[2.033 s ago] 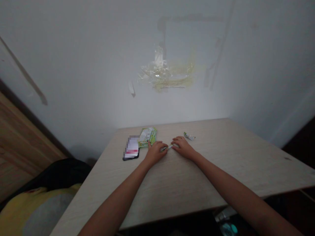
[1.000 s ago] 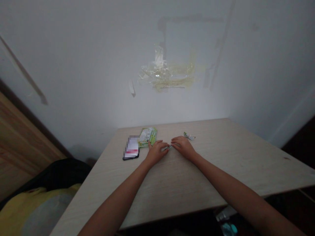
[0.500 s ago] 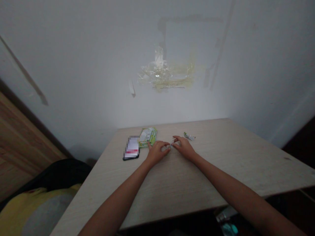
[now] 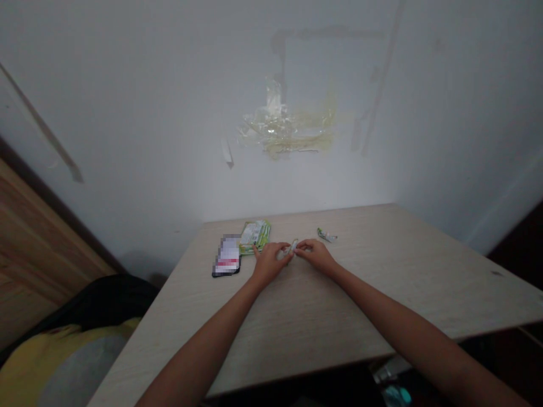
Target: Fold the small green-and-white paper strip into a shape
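My left hand [image 4: 270, 262] and my right hand [image 4: 316, 254] meet over the middle of the table. Between their fingertips is a small pale strip [image 4: 293, 246], which looks like a thin plastic wrapper. The left thumb and forefinger pinch it from one side, and the right fingertips close on it from the other. Fingers cover part of the strip. Just beyond the left hand lies a stack of green-and-white packets [image 4: 255, 233]. A crumpled, twisted green-and-white wrapper [image 4: 326, 235] rests past the right hand.
A phone [image 4: 227, 257] with a lit, blurred screen lies left of the packets. The pale wooden table [image 4: 382, 271] meets a wall [image 4: 169, 113] with peeling tape [image 4: 288, 127]. A yellow and grey soft item [image 4: 63, 362] is at lower left, beside a wooden panel [image 4: 25, 237].
My right fingers have drawn in, now closed near the left fingertips. The strip has shifted and stands more upright between them. The packets, phone and crumpled wrapper have stayed put.
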A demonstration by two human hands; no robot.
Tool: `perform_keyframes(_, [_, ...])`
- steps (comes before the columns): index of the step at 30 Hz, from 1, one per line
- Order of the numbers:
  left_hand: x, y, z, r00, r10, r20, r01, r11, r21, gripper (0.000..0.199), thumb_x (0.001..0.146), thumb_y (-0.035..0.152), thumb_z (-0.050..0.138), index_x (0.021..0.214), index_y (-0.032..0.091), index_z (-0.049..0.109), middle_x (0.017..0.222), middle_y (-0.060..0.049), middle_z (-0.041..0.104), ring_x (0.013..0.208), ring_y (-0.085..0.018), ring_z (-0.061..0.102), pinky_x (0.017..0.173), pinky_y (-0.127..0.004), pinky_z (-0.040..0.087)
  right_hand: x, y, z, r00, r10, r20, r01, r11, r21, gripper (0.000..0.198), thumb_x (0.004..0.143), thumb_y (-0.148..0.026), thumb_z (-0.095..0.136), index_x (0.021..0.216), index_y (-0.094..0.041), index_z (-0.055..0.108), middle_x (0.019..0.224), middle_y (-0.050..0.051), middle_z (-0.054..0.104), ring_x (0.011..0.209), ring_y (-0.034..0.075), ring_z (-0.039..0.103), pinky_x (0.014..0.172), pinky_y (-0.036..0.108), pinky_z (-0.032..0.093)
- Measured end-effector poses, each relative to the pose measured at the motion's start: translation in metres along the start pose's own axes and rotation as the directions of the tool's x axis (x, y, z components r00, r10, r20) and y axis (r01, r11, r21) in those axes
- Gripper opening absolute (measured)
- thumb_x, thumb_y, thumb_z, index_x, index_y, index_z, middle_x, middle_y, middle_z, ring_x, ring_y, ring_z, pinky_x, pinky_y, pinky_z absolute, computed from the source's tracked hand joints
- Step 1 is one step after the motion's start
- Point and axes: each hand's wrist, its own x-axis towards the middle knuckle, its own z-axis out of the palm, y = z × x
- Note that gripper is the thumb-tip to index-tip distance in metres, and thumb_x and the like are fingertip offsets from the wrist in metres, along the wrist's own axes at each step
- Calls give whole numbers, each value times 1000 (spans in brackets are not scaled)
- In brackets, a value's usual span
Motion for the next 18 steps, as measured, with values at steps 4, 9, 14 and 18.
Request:
perform_keyframes(4, [0,0,2,1000,-5,-8,5,1000,-6,36,84,49,61,115,32,67,119,-3,69,119,-26,56,115,-66,-4,1,0,0,1000,-10,27,10,1000,3,25,80,-40,68,89,-18,75,87,7,75,84,23,68,83,35,50])
perform_keyframes(9, [0,1,2,1000,-8,-13,7,999,-35,33,84,49,61,112,33,68,117,-2,70,119,-26,56,115,-66,-7,2,2,2,999,30,35,-33,994,104,27,77,-38,70,95,-18,75,85,7,75,81,23,69,79,35,53])
perform_keyframes(14, [0,0,2,999,-23,-22,21,997,-72,33,83,48,63,112,33,68,115,-3,71,119,-26,56,114,-67,-9,3,6,2,999,44,27,-47,991,124,30,77,-36,70,98,-16,75,87,8,76,83,24,70,82,37,54])
perform_keyframes(18, [1,0,1,999,-23,-23,21,997,-80,33,83,48,63,113,35,67,114,-1,72,121,-27,56,114,-69,-6,3,6,0,999,42,10,-43,991,130,31,77,-35,69,100,-14,74,89,10,76,83,24,71,83,38,54])
